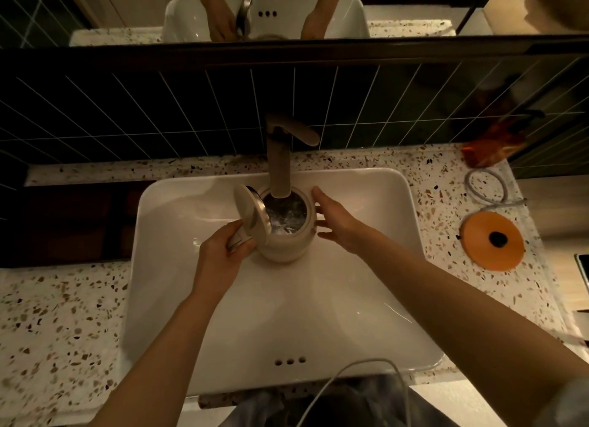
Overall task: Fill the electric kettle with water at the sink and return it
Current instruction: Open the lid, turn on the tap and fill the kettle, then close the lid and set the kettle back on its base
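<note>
A cream electric kettle [284,246] stands in the white sink [350,299] directly under the faucet [279,159]. Its lid [251,218] is flipped up on the left side, and churning water shows inside. My left hand [223,251] grips the kettle's handle at its left side. On the kettle's right, my right hand [341,222] rests with fingers spread, touching or nearly touching the wall. The orange kettle base [493,240] lies on the counter to the right of the sink, with its grey cord [486,187] coiled behind it.
The speckled terrazzo counter [63,315] surrounds the sink. Dark tiles and a mirror rise behind the faucet. An orange-red packet [490,148] leans at the back right corner. A dark tray [73,222] sits on the left. A white cable [360,372] hangs near my body.
</note>
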### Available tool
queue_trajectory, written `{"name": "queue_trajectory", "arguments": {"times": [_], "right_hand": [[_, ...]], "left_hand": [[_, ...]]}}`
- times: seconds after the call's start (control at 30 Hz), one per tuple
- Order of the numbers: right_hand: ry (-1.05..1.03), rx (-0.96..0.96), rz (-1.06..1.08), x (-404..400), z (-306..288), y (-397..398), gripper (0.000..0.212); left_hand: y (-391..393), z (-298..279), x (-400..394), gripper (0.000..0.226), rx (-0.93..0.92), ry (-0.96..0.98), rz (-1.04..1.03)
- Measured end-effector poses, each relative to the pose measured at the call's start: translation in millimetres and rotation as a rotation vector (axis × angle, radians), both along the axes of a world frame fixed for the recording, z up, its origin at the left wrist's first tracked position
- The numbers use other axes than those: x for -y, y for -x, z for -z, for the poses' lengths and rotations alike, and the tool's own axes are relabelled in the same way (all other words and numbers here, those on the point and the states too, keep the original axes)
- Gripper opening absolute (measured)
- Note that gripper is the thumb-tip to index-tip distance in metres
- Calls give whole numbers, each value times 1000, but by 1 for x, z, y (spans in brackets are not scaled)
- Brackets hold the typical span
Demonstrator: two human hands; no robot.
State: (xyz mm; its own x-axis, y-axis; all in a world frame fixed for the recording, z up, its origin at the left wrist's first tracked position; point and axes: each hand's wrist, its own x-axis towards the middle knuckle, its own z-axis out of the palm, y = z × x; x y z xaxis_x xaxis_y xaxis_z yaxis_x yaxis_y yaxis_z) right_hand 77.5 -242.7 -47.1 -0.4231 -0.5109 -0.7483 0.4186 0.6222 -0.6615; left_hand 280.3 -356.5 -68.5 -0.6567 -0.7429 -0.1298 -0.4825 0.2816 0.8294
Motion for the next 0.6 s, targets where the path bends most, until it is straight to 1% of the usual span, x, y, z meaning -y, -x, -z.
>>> {"name": "queue_trajectory", "arguments": {"times": [0.07, 0.1, 0.17, 0.23, 0.3, 0.37, 0.4, 0.47, 0.6], "right_hand": [[26, 9, 80, 4, 2, -4, 67], [48, 1, 104, 5, 0, -7, 62], [93, 17, 156, 8, 0, -10, 43], [141, 99, 265, 10, 3, -14, 34], [197, 191, 378, 9, 8, -18, 36], [232, 245, 440, 6, 10, -22, 42], [246, 266, 464, 5, 10, -24, 42], [260, 302, 474, 1, 8, -28, 38], [261, 314, 495, -6, 5, -34, 44]], "left_hand": [[0, -1, 0, 29, -2, -21, -21], [-1, -2, -1, 27, -10, -37, -28], [-3, -3, -1, 23, -29, -59, -23], [-5, -2, -1, 22, -26, -68, -7], [-6, 0, -2, 23, -16, -61, 5], [-9, 2, -2, 21, -10, -69, 7], [-10, 3, -2, 21, 0, -69, 8], [-14, 3, -4, 24, 14, -51, 18], [-18, -2, -8, 27, 13, -20, 55]]}}
